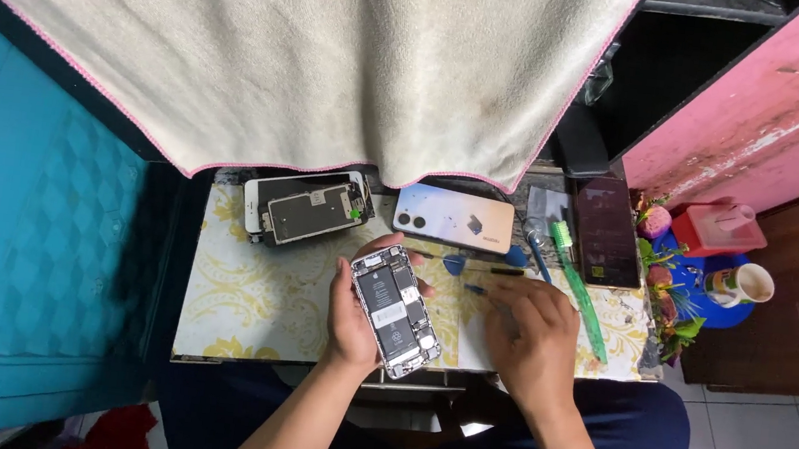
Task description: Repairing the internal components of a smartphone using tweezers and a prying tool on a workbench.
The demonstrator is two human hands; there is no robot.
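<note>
A small table with a yellow-patterned white cover (240,307) sits under a hanging cream towel (289,51); the left hand (356,315) grips an opened silver smartphone with exposed battery (395,310); the right hand (532,335), apart, pinches a thin dark-tipped tool (480,291); a pale pink smartphone (453,217) lies behind.

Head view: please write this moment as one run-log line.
left hand: holds opened phone | right hand: on table, touches thin tool | behind: screen part, white phone
</note>
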